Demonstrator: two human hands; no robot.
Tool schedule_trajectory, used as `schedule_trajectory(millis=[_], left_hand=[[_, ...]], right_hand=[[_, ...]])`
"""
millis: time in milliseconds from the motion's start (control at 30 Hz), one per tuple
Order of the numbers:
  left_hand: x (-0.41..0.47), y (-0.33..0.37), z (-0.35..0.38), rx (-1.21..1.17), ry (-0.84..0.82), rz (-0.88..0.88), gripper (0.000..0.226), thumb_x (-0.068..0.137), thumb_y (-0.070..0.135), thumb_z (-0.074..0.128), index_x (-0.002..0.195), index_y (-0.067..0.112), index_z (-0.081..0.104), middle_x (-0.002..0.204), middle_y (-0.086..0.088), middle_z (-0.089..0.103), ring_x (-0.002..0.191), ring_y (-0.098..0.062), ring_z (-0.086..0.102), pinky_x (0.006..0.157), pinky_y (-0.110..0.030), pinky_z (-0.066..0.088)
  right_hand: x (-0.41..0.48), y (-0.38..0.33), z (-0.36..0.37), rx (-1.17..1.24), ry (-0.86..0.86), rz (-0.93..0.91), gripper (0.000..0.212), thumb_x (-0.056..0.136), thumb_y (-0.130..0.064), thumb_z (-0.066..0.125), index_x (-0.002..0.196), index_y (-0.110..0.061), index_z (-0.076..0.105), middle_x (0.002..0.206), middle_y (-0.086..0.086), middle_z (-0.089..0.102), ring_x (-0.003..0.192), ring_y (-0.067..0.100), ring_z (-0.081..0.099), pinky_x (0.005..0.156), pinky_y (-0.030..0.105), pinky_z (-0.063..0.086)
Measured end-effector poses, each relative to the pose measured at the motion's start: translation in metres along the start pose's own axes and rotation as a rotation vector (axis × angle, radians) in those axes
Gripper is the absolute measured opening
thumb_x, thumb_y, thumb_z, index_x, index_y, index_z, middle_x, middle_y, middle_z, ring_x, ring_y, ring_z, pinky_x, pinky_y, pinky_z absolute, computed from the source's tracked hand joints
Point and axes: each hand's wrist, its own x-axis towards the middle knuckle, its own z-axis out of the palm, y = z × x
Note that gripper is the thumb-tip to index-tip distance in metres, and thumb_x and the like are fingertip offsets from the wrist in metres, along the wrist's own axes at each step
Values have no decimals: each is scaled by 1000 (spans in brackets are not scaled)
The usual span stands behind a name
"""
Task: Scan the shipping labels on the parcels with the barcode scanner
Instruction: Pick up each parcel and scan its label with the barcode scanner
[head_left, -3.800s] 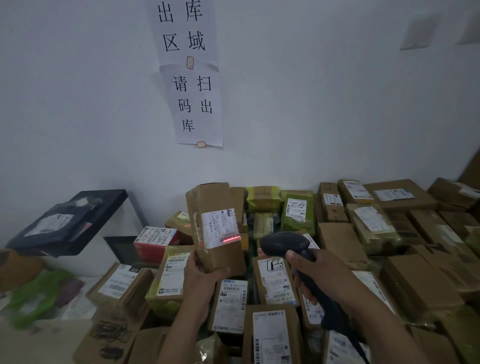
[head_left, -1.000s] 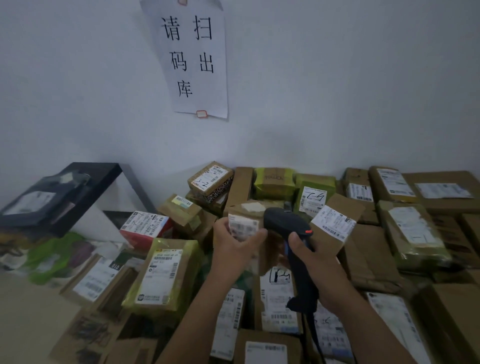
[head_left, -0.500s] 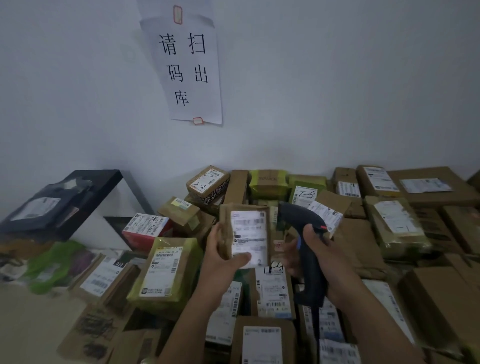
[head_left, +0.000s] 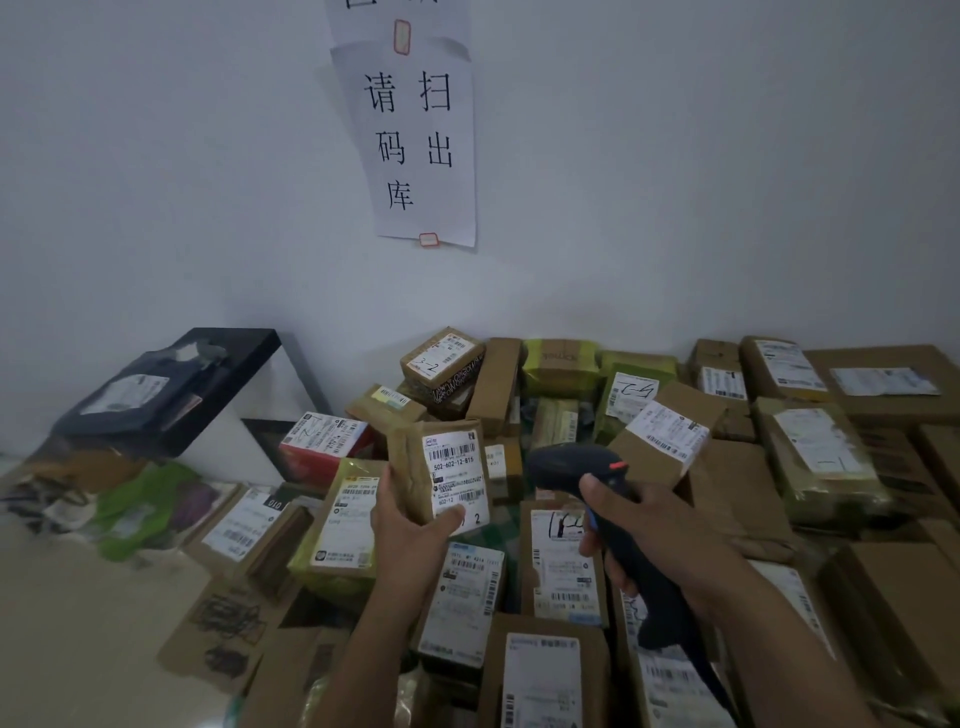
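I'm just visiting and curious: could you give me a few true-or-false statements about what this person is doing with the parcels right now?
1. The left hand holds a small brown parcel with its label facing the camera. True.
2. The right hand is empty. False: it grips a dark barcode scanner.
3. A red scan line shows on the held parcel's label. False: no red line is visible on it.
4. A paper sign with Chinese characters hangs on the wall. True.
5. The red box lies right of the scanner. False: it lies to the left, beside the black stand.
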Motion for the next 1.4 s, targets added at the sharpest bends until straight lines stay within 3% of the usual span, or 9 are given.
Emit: schedule_trajectory(millis=[367, 500, 767, 867, 933, 1000, 1133, 1267, 1400], left_hand=[[5, -8, -5, 69, -16, 11, 106, 77, 19, 82, 152, 48, 14, 151, -5, 38, 113, -32, 61, 83, -52, 59], [14, -11, -4, 73, -39, 9, 103, 77, 23, 82, 153, 44, 16, 149, -6, 43, 117, -32, 60, 90, -56, 55], [72, -3, 7, 524, -209, 53, 94, 77, 41, 79, 153, 34, 23, 147, -1, 46, 128, -24, 52, 99, -52, 50], [98, -2, 15, 756, -370, 68, 83, 82, 41, 74, 151, 32, 29, 138, 2, 53, 99, -7, 60, 78, -29, 55], [111, -2, 22, 838, -444, 59, 74, 86, 41, 70, 150, 32, 33, 132, 3, 56, 79, 1, 53, 59, -15, 43], [122, -4, 28, 865, -485, 48, 69, 89, 37, 68, 150, 32, 34, 132, 1, 56, 81, 0, 53, 54, -15, 40], [140, -6, 36, 854, -580, -25, 48, 94, 23, 63, 139, 27, 48, 125, 0, 64, 102, -13, 61, 73, -23, 49], [157, -9, 44, 963, -658, 21, 38, 92, 18, 63, 128, 27, 55, 112, 7, 58, 108, -14, 58, 81, -26, 44], [171, -9, 51, 1042, -748, 7, 57, 92, 15, 62, 145, 26, 44, 138, -2, 52, 110, -13, 50, 89, -28, 43]], right_hand=[[4, -2, 2, -32, -22, 22, 66, 71, -67, 64, 87, -3, 62, 78, 15, 72, 48, 18, 58, 47, 28, 48], [10, -2, 2, -11, -22, 9, 54, 77, -62, 65, 91, -10, 62, 77, 15, 71, 46, 19, 56, 45, 28, 47], [35, 3, -7, 17, 81, 73, 55, 76, -58, 63, 85, -3, 62, 80, 16, 73, 47, 18, 56, 44, 27, 46], [44, 8, -9, 31, 96, 90, 53, 77, -55, 64, 84, -3, 61, 78, 15, 72, 45, 18, 55, 43, 27, 45], [50, 11, -9, 7, 98, 107, 54, 78, -55, 63, 86, -2, 63, 74, 11, 72, 45, 17, 56, 43, 26, 46], [56, 15, -10, -15, 91, 117, 54, 77, -55, 62, 87, -3, 63, 71, 9, 72, 45, 16, 57, 43, 24, 47], [67, 23, -12, -10, 87, 128, 54, 74, -59, 64, 81, -6, 63, 72, 9, 72, 47, 18, 57, 44, 26, 47], [77, 28, -12, -35, 78, 135, 58, 71, -63, 64, 78, -6, 64, 70, 7, 71, 46, 16, 59, 45, 27, 48], [86, 32, -12, -49, 68, 148, 63, 66, -67, 64, 82, -5, 63, 76, 8, 73, 49, 17, 59, 47, 28, 49]])
